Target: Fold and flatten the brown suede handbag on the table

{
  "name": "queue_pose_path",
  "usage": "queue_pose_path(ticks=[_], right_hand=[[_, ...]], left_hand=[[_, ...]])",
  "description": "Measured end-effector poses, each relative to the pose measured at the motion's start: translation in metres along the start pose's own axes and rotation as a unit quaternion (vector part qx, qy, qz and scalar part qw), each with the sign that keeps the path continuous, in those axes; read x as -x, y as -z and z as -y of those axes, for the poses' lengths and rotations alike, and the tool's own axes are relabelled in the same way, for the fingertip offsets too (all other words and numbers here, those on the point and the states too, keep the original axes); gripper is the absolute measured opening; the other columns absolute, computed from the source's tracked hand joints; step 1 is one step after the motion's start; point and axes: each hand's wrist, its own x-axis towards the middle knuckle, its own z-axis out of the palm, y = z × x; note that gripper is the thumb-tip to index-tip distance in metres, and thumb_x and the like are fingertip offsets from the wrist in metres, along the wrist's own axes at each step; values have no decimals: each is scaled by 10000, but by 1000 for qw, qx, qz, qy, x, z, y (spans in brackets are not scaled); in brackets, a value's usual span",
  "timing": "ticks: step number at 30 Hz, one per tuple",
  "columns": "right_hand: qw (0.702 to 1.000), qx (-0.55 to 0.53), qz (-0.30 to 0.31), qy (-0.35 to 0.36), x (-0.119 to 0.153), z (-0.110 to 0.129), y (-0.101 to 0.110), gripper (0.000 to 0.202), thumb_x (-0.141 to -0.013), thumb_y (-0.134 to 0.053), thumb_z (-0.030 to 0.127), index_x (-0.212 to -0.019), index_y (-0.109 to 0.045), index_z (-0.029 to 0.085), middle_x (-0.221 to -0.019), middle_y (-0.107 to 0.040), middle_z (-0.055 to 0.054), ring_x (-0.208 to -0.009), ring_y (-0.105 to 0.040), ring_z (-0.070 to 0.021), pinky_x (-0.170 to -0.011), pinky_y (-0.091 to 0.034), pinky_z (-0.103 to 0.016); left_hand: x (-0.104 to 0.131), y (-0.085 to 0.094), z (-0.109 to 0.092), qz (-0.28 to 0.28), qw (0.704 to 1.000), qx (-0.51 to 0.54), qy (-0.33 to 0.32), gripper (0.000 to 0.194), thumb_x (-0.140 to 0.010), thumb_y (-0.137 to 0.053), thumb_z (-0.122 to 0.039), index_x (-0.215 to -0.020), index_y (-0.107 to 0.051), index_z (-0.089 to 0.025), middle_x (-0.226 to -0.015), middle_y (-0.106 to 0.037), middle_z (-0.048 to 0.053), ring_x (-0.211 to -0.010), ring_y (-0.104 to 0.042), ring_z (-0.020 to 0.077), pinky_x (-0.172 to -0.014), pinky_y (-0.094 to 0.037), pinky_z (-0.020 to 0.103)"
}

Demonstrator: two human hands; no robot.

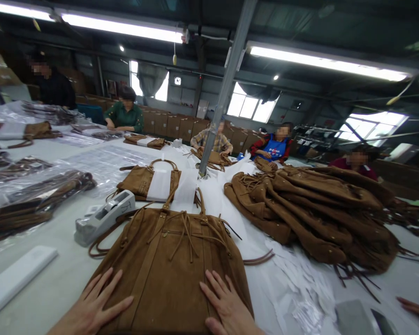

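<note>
Both hands lie flat on a brown suede bag (171, 265) that rests on the bench (52, 288) right in front of the person. The left hand (94, 307) presses the bag's near left edge, fingers (106, 284) spread wide; the right hand (226, 307) sits on the bag's lower right part, fingers apart too. A grey tape dispenser (103, 216) stands just left of the bag. A pile of similar bags (314, 209) lies to the right, probably unwrapped. White paper sheets (286, 279) lie between the bag and the pile.
</note>
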Motion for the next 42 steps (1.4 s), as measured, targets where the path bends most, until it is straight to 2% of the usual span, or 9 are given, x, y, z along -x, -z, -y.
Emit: queue_pose_path(ticks=[8, 16, 21, 25, 30, 33, 36, 39, 42], right_hand=[[1000, 9, 9, -4, -5, -6, -9, 735, -829, -494, 559, -1443, -147, 353, -1538, -116, -67, -1390, -167, -350, -1066, -204, -655], [1000, 0, 2, -27, -5, 2, -6, 681, -860, -465, 520, -1439, -143, 364, -1544, -105, -41, -1405, -135, -310, -1105, -144, -617], [999, -6, 17, -32, -8, 1, -6, 698, -835, -493, 532, -1431, -172, 362, -1547, -92, -40, -1406, -129, -312, -1108, -122, -609], [999, -2, 22, -47, -8, 4, -5, 709, -824, -515, 511, -1428, -169, 374, -1546, -95, -28, -1406, -130, -309, -1107, -124, -610], [999, 48, 8, 4, -12, -21, -24, 761, -807, -502, 592, -1437, -148, 353, -1527, -162, -87, -1370, -222, -373, -1035, -256, -662], [993, 106, -22, 36, -13, -42, -41, 674, -859, -479, 520, -1433, -158, 369, -1483, -291, -103, -1309, -361, -364, -975, -389, -603], [992, 115, -42, 44, -9, -46, -51, 638, -882, -489, 438, -1432, -174, 373, -1457, -359, -79, -1291, -399, -328, -990, -404, -552], [998, 45, -37, 27, -5, -37, -52, 689, -840, -552, 453, -1431, -216, 347, -1483, -323, -55, -1350, -294, -325, -1062, -288, -594], [999, -27, -42, 1, -3, -30, -49, 603, -877, -493, 289, -1429, -253, 307, -1462, -366, -66, -1360, -286, -287, -1093, -241, -578]], left_hand=[[-2, -7, 17, 6, 999, -8, 44, 975, -638, -661, -618, -1429, -170, -327, -1527, -114, 125, -1380, -153, 379, -1090, -277, 570], [33, -4, 18, -13, 991, -2, 130, 724, -835, -502, -310, -1450, -128, -222, -1521, -163, 70, -1406, -164, 236, -1116, -276, 489], [0, 85, 8, 76, 985, 78, 135, 673, -837, -384, -642, -1326, -451, -185, -1392, -456, 153, -1284, -406, 344, -995, -396, 576], [-80, 173, -13, 34, 996, 87, -3, 437, -849, -518, -513, -1072, -618, -151, -1088, -649, 107, -998, -607, 277, -856, -507, 482], [-190, 197, -64, -36, 994, 85, -53, 380, -871, -544, -392, -1180, -520, -171, -1217, -546, 89, -1060, -552, 234, -891, -488, 468], [-233, 188, -104, -70, 989, 89, -92, 413, -873, -534, -401, -1228, -491, -193, -1300, -493, 94, -1137, -509, 252, -955, -441, 507], [-244, 152, -149, -81, 981, 110, -136, 576, -857, -530, -462, -1349, -371, -209, -1420, -388, 141, -1257, -410, 316, -1015, -356, 580], [-224, 73, -182, -72, 976, 112, -174, 837, -798, -542, -564, -1449, -146, -216, -1476, -283, 216, -1317, -312, 413, -988, -335, 644], [-199, -13, -191, -151, 948, 55, -276, 715, -850, -442, -552, -1447, -144, -295, -1403, -441, 149, -1242, -449, 361, -960, -412, 531]])
